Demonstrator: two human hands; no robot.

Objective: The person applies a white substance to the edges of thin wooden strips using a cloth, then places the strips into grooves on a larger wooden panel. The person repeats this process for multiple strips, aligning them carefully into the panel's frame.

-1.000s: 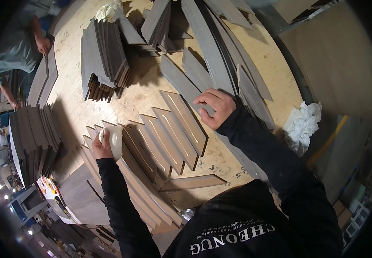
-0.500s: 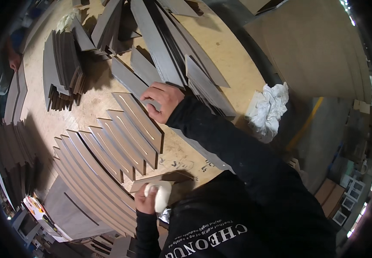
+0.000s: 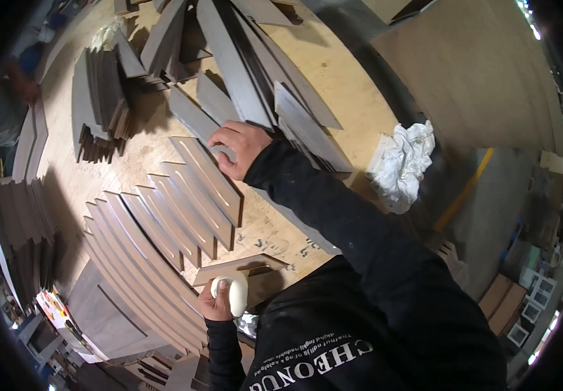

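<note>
My left hand (image 3: pixel 216 302) is wrapped around a white, rounded squeeze bottle (image 3: pixel 238 296) close to my body. Just beyond it a short brown board (image 3: pixel 229 270) lies at the table's near edge. My right hand (image 3: pixel 242 148) is curled with fingers and thumb across a long grey board (image 3: pixel 193 112), which runs on beneath my forearm. Left of that hand, several brown strips (image 3: pixel 206 173) lie staggered side by side; thin pale beads run along some of their faces. Longer curved strips (image 3: pixel 141 274) continue the row toward the lower left.
Stacks of grey boards stand on the wooden table (image 3: pixel 154 146) at the far left (image 3: pixel 96 91), far middle (image 3: pixel 236 62) and left edge (image 3: pixel 24 218). A crumpled white cloth (image 3: pixel 402 166) lies at the right edge. Another person's hand (image 3: pixel 28 93) shows at far left.
The white bottle has turned more upright in my left hand and shifted slightly left. My right hand stays at the grey board. The whole view has shifted slightly.
</note>
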